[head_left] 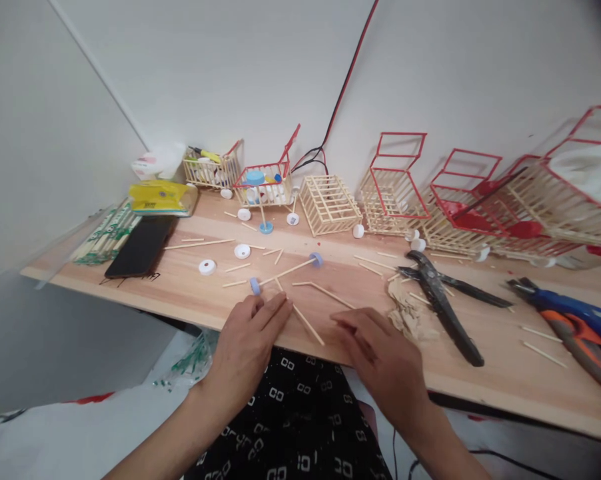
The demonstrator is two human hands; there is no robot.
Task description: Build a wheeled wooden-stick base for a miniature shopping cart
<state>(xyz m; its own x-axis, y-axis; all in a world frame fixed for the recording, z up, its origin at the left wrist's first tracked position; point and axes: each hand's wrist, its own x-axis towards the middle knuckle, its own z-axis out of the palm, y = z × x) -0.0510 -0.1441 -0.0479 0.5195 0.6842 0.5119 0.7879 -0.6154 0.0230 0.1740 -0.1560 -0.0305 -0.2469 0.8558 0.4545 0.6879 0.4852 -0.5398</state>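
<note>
Left hand (248,337): flat on desk (480,373), fingers together, tips touching a thin stick (308,325) | Right hand (380,350): palm down, fingers loosely spread, holding nothing, stick just to its left | Stick axle with blue wheels (285,271) just beyond left fingertips | Pliers (443,303) right of right hand | Risk: a sideways sweep could roll the axle or snap the stick.

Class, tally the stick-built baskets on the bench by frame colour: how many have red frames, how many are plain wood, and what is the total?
Red-framed baskets: 5 (first, then)
Plain wooden basket: 1
Total: 6
</note>
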